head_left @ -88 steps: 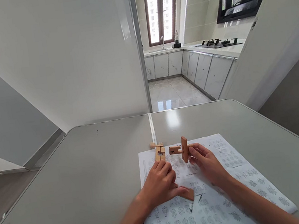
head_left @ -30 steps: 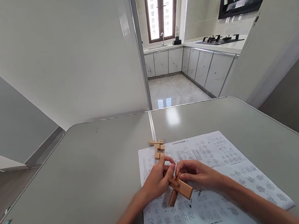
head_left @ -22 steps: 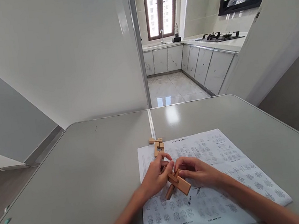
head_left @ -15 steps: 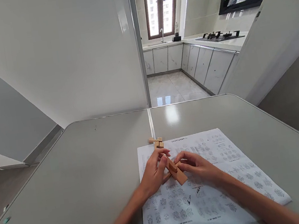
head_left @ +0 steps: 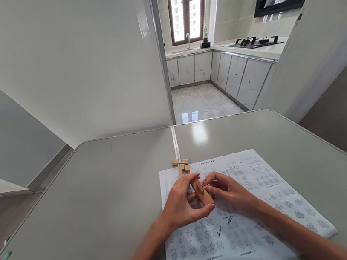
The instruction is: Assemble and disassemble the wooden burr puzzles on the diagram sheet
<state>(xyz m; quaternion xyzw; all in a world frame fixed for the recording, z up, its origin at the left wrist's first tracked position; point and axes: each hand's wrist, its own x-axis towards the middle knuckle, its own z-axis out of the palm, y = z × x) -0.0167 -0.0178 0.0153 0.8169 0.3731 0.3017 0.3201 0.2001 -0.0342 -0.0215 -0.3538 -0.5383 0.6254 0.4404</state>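
"Wooden puzzle assembly (head_left: 200, 189): how does it sit between the hands?"

"From the left, the left hand (head_left: 180, 202) comes first, grasping it lengthwise by the wide block (head_left: 207, 198), forefinger at the far end, thumb at the near end. That block slants between them, over the printed sheet (head_left: 250, 237). One slim bar (head_left: 191, 196) juts from its left side into the curve of the same hand."

"And further right?"

"Right hand (head_left: 228, 189), thumb and forefinger pinching the assembly at its right side, where a bit of pale wood shows between the tips."

"What can't you make out?"

"How the parts lock together, since the joint is small and partly covered by fingers. Whether anything touches the paper, I can't tell. Just beyond the left hand, other wooden pieces (head_left: 184, 168) lie at the sheet's far left corner, near ends hidden by that hand. The sheet's diagrams are too fine to read, and both forearms (head_left: 142, 251) run out of view at the bottom."
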